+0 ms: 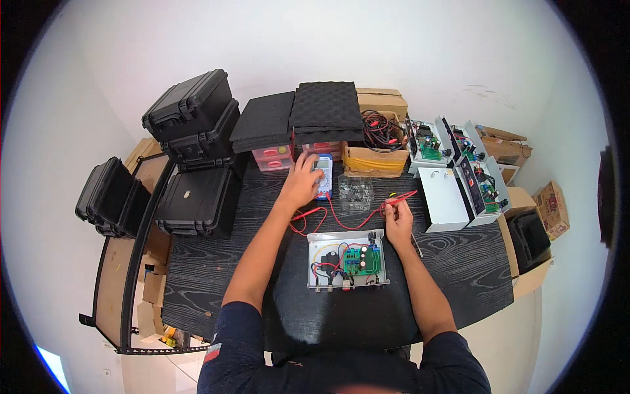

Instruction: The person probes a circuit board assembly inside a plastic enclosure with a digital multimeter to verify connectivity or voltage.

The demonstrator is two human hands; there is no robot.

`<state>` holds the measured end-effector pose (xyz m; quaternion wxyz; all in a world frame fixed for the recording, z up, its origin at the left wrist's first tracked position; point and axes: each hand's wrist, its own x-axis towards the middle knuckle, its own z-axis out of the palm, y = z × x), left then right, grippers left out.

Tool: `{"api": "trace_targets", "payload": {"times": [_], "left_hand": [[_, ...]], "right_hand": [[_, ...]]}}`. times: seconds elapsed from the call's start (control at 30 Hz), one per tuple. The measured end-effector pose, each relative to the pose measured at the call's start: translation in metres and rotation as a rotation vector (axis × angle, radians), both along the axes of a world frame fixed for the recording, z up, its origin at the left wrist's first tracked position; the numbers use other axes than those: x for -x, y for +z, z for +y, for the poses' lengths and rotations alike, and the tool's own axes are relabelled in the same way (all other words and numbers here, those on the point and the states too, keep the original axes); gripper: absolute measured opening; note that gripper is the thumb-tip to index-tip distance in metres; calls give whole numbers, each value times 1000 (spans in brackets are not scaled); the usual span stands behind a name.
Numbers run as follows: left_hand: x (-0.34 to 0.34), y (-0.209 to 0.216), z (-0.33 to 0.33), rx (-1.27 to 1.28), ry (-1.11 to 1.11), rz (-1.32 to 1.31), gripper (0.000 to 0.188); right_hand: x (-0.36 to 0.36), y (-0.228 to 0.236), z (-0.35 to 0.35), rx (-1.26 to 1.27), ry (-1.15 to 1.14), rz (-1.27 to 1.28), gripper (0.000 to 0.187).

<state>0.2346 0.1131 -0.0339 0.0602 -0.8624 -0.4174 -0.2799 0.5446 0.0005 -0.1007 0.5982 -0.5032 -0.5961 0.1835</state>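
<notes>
1. Left hand [304,182]: fingers spread over the meter [323,175], touching it.
2. Open chassis [338,238]: on the table [203,276], bodyward of both hands' fingers, long axis running left to right; right hand [398,220] nearer. Contains green board [371,261].
3. Carton [374,164], beyond the chassis: holds coiled leads [380,129].
4. Right hand: fingertips pinching red probe [405,196].

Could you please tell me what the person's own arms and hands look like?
Short, dark navy sleeves cover the upper arms: the left sleeve carries a small red-and-white marking on its outer side, while the right sleeve shows none in this view. Both forearms are bare, and neither the left hand nor the right hand wears a glove. No watch shows on either wrist.
</notes>
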Motion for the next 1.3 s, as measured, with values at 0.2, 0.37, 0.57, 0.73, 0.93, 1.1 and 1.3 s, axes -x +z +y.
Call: {"api": "trace_targets", "payload": {"times": [0.2,0.37,0.57,0.73,0.93,1.1,1.3], "left_hand": [[4,11,26,181,-95,107,35],[6,8,27,197,-122,92,36],[6,16,16,167,-63,187,36],[4,20,14,143,-40,207,35],[0,22,14,124,-27,215,31],[1,18,10,175,-3,182,31],[5,6,-36,126,102,-50,15]], "right_hand": [[-3,-3,0,24,-11,-55,9],[-1,-5,2,28,12,8,9],[-2,-10,3,13,28,4,8],[-1,-6,2,39,39,12,8],[0,-8,3,32,69,51,10],[1,-11,4,46,74,50,10],[-4,-10,-2,47,41,48,9]]}}
